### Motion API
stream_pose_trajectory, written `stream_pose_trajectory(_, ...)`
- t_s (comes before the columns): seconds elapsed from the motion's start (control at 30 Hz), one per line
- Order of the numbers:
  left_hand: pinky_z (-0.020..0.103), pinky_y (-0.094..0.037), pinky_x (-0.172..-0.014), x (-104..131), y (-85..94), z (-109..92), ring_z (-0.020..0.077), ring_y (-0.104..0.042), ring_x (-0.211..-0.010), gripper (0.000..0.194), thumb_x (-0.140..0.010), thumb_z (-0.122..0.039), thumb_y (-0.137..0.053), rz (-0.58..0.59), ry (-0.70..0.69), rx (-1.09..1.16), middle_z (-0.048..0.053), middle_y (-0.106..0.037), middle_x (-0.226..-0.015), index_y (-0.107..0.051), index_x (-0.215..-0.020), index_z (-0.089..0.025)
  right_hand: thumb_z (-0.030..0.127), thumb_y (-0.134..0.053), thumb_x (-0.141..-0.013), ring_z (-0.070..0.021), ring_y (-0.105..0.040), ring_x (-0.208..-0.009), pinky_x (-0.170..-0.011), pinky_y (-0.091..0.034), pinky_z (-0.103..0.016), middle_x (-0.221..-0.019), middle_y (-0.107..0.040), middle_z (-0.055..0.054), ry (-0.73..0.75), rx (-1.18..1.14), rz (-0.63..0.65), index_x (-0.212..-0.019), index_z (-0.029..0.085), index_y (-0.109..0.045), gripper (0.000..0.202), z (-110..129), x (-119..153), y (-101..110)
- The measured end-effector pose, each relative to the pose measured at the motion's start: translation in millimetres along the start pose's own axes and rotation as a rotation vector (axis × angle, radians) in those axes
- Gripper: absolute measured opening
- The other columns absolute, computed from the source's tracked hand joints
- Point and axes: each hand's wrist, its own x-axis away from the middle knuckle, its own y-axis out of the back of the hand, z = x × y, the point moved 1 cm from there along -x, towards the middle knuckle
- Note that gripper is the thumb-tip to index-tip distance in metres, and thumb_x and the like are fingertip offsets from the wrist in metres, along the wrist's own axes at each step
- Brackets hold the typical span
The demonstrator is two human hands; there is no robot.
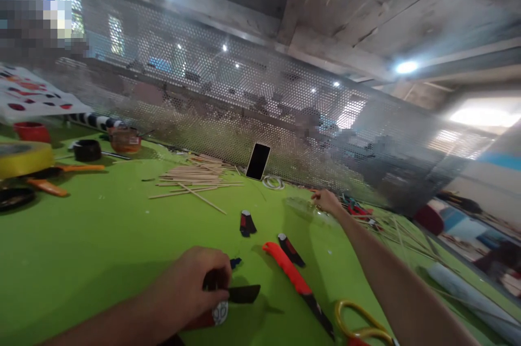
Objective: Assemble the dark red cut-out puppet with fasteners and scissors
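Observation:
My left hand (203, 283) is closed in a pinch on a small dark cut-out piece (245, 294), whose flat black end sticks out to the right. Just below the fingers shows a red piece with a white patterned end (220, 313). Stretched far forward, my right hand (326, 202) has curled fingers over a clear plastic tray (303, 206); what they pinch is too small to make out. Two dark cut-outs with white tips, one upright (247, 224) and one slanted (292, 250), lie between the hands. Beside the slanted one rests a red-handled tool (290, 272).
Yellow-handled scissors (340, 316) lie at the front right. Thin wooden sticks (195, 175), a phone (258, 161) and a white coil (273, 182) are along the back by a perforated metal screen (203, 90). Yellow tape (26, 158) and orange-handled tools (49, 187) occupy the left.

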Motion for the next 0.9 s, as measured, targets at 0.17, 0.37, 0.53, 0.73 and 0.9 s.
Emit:
stream_pose_trajectory(0.17,0.029,-0.04,-0.069,-0.1,3.3,2.1,0.0221,-0.064,-0.081,0.008,-0.08,-0.025,-0.066,-0.029,0.007,-0.001,0.001,-0.071,-0.085,-0.071,-0.084,-0.021,0.036,-0.069,-0.098,-0.0258,-0.068,-0.109,-0.089,-0.06,-0.043,-0.129,-0.066,-0.008,0.04,-0.071,0.007,-0.126,0.017,-0.066,0.034,13.4,1.8,-7.8)
stream_pose_trajectory(0.37,0.03,-0.042,-0.074,0.2,6.4,7.2,0.0226,-0.064,-0.085,0.007,-0.079,-0.027,-0.069,-0.079,-0.014,-0.018,0.0,-0.073,-0.087,-0.072,-0.083,-0.022,0.036,-0.069,-0.099,-0.0267,-0.067,-0.111,-0.092,-0.059,-0.044,-0.131,-0.065,-0.009,0.086,-0.306,-0.063,-0.127,0.018,-0.065,0.034,30.1,14.0,-3.3)
stream_pose_trajectory(0.53,0.029,-0.045,-0.07,-2.2,9.1,6.1,0.0213,-0.066,-0.079,0.013,-0.082,-0.034,-0.07,-0.074,0.018,0.098,0.001,-0.073,-0.084,-0.072,-0.084,-0.021,0.041,-0.065,-0.101,-0.0209,-0.07,-0.096,-0.083,-0.06,-0.04,-0.114,-0.07,-0.008,0.197,-0.657,-0.057,-0.118,0.015,-0.066,0.031,43.8,54.2,19.8)
stream_pose_trajectory(0.73,0.029,-0.047,-0.068,-2.9,2.5,5.7,0.0201,-0.067,-0.076,0.027,-0.082,-0.027,-0.068,-0.051,-0.024,0.218,0.0,-0.073,-0.083,-0.071,-0.108,-0.021,0.058,-0.078,-0.084,-0.0177,-0.069,-0.081,-0.072,-0.055,-0.033,-0.091,-0.073,-0.006,0.417,-0.983,0.063,-0.102,0.018,-0.065,0.046,67.9,175.7,23.5)
stream_pose_trajectory(0.9,0.031,-0.048,-0.077,4.6,-6.8,3.4,0.0226,-0.067,-0.09,0.025,-0.089,-0.021,-0.065,-0.074,-0.219,-0.009,0.003,-0.072,-0.101,-0.069,-0.113,-0.023,0.032,-0.084,-0.086,-0.0151,-0.07,-0.079,-0.072,-0.053,-0.029,-0.089,-0.076,-0.004,0.517,-1.201,0.293,-0.102,0.018,-0.068,0.026,108.3,263.7,10.9)
